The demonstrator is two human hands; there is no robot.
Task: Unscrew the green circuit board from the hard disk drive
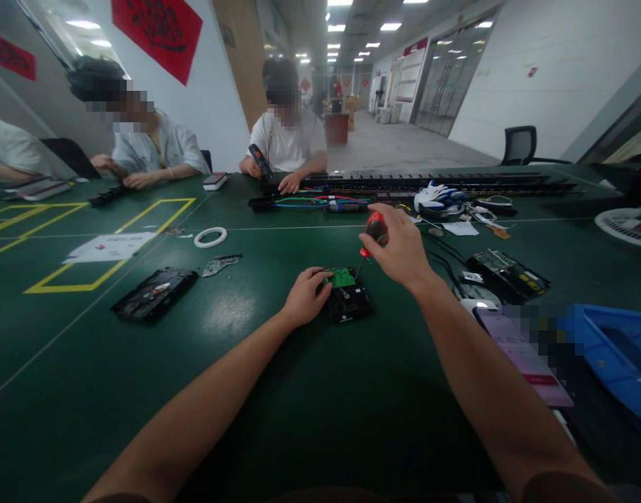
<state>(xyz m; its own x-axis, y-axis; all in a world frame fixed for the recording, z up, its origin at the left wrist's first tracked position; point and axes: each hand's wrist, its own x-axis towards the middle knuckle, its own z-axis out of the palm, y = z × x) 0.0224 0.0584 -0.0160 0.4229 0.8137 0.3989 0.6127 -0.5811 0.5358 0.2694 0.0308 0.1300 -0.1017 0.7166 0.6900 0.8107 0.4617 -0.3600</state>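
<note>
A black hard drive [350, 304] with a green circuit board [343, 277] on its far half lies flat on the green table. My left hand [305, 297] grips the drive's left side, fingertips resting at the edge of the board. Held upright in my right hand [401, 244] is a screwdriver [375, 227] with a red and black handle. Its thin shaft points down at the right side of the board. Whether the tip sits in a screw is too small to tell.
To the left lie a black casing [155, 293], a loose circuit board [221, 265] and a white tape ring [210, 237]. On the right are another electronic unit [509, 272], a phone [524, 356] and a blue bin [621, 349]. Across the table a person [289, 140] handles a power tool near long black strips.
</note>
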